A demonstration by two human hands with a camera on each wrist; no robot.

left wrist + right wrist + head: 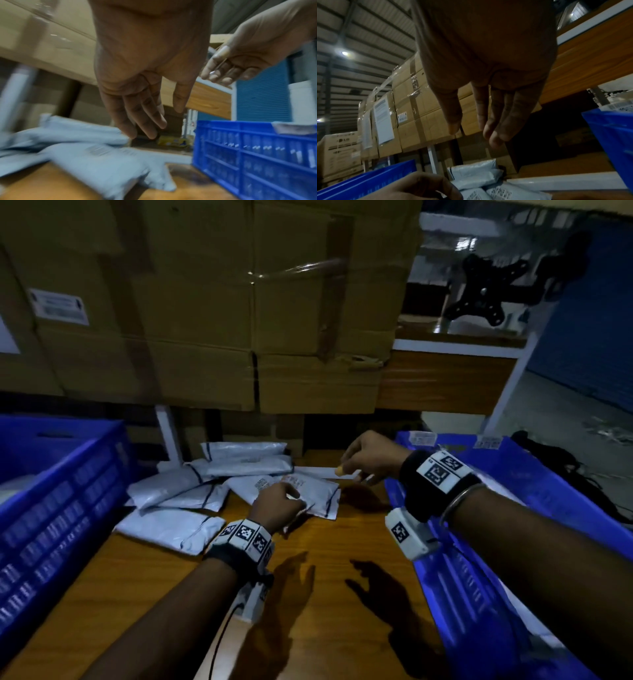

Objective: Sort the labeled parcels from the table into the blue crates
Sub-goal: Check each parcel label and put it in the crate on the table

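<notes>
The head view is taken from above and looks forward and down across the tabletop (342, 542), with both forearms seen from behind and cardboard cartons (212, 302) stacked at the far side. The left wrist view is set close under the left hand (147, 56), faces along its fingers (145, 119) toward the far right, and sits low over the tabletop. The right wrist view is set close under the right hand (486, 47) and is angled upward, so cartons and roof are taken in. The pile of grey parcels (191, 491) is shared by all 3 views, and each wrist view catches the opposite hand.
</notes>
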